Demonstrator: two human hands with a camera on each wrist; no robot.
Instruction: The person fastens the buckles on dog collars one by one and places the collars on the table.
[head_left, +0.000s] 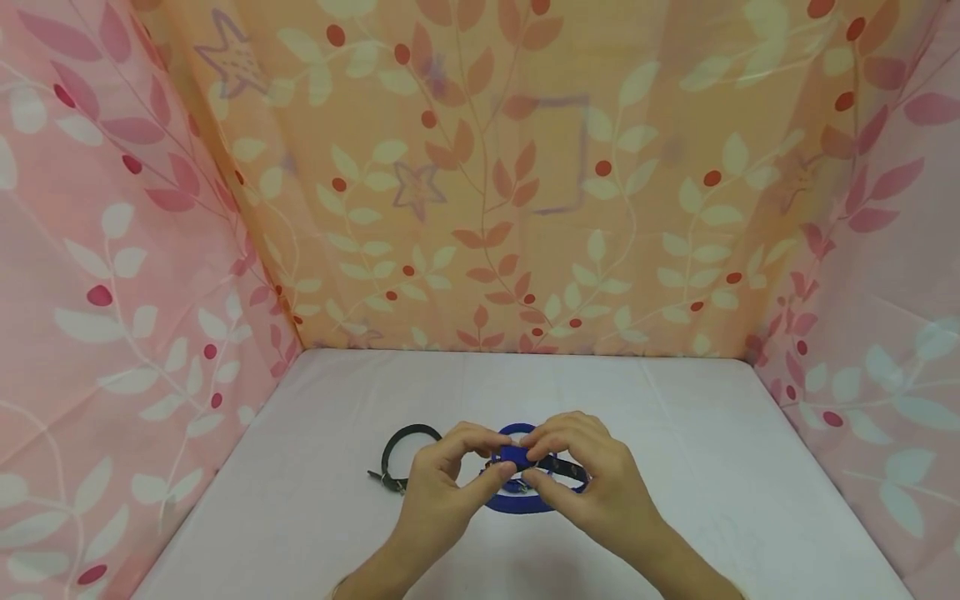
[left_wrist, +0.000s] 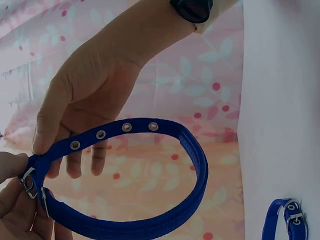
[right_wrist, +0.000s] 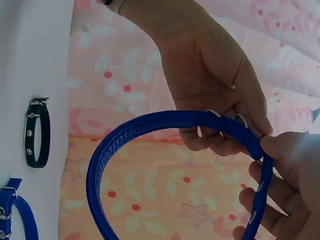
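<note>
Webbing collar, judged light and floppy, is pinched at its buckle by left hand and right hand near the tabletop's front edge.

A second collar lies left of the held collar, seemingly on the table.

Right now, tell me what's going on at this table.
A person holds a blue collar up over the white table with both hands. The left hand and the right hand pinch it by the metal buckle, where the strap with eyelets meets it. A black collar lies on the table to the left, and another blue collar lies there too.
</note>
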